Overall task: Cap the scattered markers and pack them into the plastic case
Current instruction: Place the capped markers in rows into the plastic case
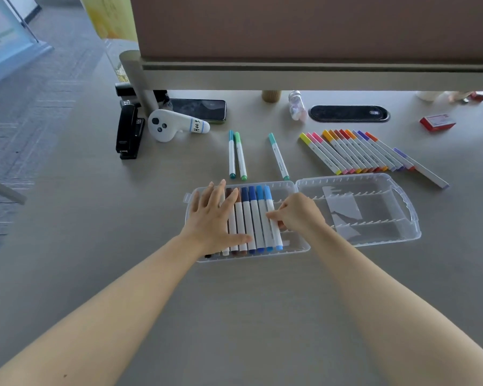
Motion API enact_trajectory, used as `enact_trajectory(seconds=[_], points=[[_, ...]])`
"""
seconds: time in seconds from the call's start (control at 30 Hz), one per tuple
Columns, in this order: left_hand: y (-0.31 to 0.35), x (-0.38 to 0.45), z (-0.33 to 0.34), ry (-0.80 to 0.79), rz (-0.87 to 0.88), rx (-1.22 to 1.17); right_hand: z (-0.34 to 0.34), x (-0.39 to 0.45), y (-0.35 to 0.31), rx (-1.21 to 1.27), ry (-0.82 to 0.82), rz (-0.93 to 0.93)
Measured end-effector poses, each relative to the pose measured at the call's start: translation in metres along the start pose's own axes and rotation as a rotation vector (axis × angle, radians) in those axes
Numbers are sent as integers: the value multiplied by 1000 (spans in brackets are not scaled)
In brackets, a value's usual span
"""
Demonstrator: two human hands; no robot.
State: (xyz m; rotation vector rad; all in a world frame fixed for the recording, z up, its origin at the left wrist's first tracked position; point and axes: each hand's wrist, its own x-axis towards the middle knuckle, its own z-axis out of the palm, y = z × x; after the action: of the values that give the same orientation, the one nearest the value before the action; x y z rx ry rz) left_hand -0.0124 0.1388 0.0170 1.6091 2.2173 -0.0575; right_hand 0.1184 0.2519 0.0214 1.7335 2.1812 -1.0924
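Your left hand [211, 215] lies flat on the packed markers [248, 218] in the case [296, 247]; your right hand [296, 214] pinches the light-blue marker [272, 215]. Loose markers [354, 153] lie beyond, long axes pointing away, nearer your right.

stapler [130, 132] | white controller [173, 125] | phone [198, 109] | red box [437, 122] | small bottle [296, 106]

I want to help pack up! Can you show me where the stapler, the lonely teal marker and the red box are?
stapler [130, 132]: head view, middle of its black top arm.
teal marker [278, 156]: head view, middle of its white barrel.
red box [437, 122]: head view, its top face.
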Motion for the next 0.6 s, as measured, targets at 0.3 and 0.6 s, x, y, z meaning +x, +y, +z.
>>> enact_trajectory(seconds=[0.3,0.6], points=[[23,25,-3,17,97,12,-28,4,7,163,285,-147],[31,40,17,1,-13,80,-33,47,2,132,268,-231]])
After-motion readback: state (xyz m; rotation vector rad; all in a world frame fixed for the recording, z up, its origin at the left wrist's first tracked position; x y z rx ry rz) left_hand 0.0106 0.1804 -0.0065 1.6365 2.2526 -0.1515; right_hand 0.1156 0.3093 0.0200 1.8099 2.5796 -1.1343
